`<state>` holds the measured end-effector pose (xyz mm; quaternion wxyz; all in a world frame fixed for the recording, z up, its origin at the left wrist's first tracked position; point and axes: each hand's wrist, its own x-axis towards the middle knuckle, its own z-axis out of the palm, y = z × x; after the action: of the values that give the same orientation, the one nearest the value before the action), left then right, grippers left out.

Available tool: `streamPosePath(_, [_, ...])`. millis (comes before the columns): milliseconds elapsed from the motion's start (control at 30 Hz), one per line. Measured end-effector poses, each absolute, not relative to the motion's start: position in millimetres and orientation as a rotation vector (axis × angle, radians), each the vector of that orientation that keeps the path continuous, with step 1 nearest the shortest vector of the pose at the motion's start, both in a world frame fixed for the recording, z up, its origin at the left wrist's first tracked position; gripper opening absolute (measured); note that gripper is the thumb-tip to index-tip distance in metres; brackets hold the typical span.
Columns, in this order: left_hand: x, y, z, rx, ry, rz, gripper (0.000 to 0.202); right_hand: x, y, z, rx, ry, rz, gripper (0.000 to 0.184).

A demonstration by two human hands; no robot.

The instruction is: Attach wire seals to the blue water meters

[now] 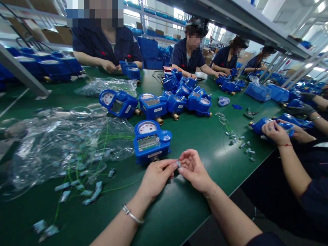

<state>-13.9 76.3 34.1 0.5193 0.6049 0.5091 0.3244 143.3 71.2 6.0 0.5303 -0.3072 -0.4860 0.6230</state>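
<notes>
My left hand and my right hand meet above the table's near edge, fingers closed in a pinch. Between their fingertips is a small pale-blue wire seal, partly covered by the fingers. Just behind my left hand, a blue water meter stands with its round dial and display window facing up. To the left, loose wire seals with thin green wires lie beside and on crumpled clear plastic bags. One green wire runs toward my left wrist.
Several more blue meters are grouped behind. On the right lie another bunch of seals, pliers and blue bins. A co-worker's hands hold a meter at the right; other people sit across the green table.
</notes>
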Motion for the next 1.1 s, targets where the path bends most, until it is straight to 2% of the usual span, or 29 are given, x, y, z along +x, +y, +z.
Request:
streamPosePath(233, [-11,73,31,1.385,1.201,0.848,0.031,146,71,6,-0.854,-1.341,1.367,0.041])
streamPosePath(367, [-6,67,27,1.306,1.203,0.954,0.027,143,62,6,-1.176,-1.642,0.965,0.013])
streamPosePath(400, [-5,65,26,1.302,1.202,0.972,0.026,142,59,7,-1.209,-1.703,0.87,0.011])
streamPosePath(567, [-5,63,23,1.432,1.235,1.068,0.022,136,49,15,-1.236,-1.898,0.546,0.023])
streamPosePath(633, [-5,62,26,1.515,1.263,1.079,0.021,133,49,17,-1.241,-1.769,0.732,0.019])
streamPosePath(767, [-5,60,32,1.619,1.186,1.051,0.028,127,56,13,-1.114,-1.205,1.485,0.026])
streamPosePath(833, [-5,60,32,1.629,1.189,1.068,0.028,125,57,11,-1.067,-1.127,1.619,0.028])
streamPosePath(900, [-5,60,29,1.624,1.238,1.097,0.026,125,55,9,-1.076,-1.131,1.614,0.028])
streamPosePath(967, [-4,60,26,1.608,1.275,1.113,0.025,126,51,9,-1.17,-1.25,1.39,0.024])
streamPosePath(1033, [-3,59,23,1.574,1.284,1.139,0.023,128,45,10,-1.269,-1.518,0.978,0.02])
streamPosePath(1100, [-1,57,23,1.524,1.288,1.181,0.021,130,40,11,-1.293,-1.782,0.611,0.024])
